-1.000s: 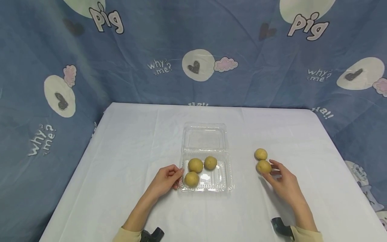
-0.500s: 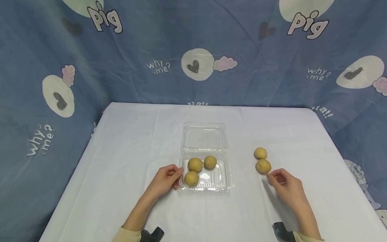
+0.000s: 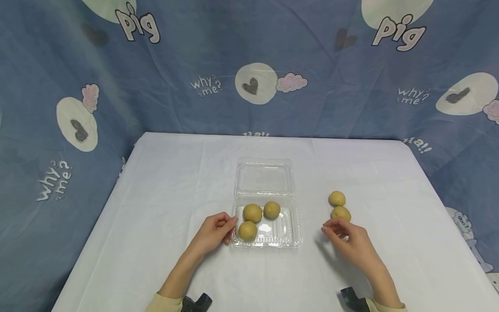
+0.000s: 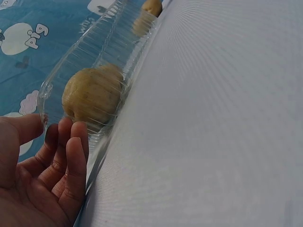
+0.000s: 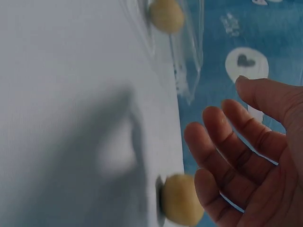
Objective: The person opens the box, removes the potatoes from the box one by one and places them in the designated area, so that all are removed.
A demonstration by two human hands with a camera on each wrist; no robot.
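A clear plastic clamshell container (image 3: 295,223) lies with its lid (image 3: 264,177) folded back, away from me. Inside are three potatoes: one at the back left (image 3: 252,213), one to its right (image 3: 271,209) and one at the front left (image 3: 247,231). My left hand (image 3: 212,232) pinches the container's left rim between thumb and fingers; the left wrist view has a potato (image 4: 90,97) just beyond the fingertips. My right hand (image 3: 351,243) hovers empty over the table, fingers loosely bent. Right behind it, two potatoes, a near one (image 3: 341,212) and a far one (image 3: 337,198), sit in a line.
A white cloth (image 3: 171,173) covers the table. Behind it hangs a blue printed curtain (image 3: 175,56), which also runs down the left and right sides. A dark wrist mount (image 3: 354,299) sits at my right cuff and another (image 3: 196,302) at my left.
My right hand has come away from the near potato, first back toward me, then to the left in front of it. The left hand and container have stayed put.
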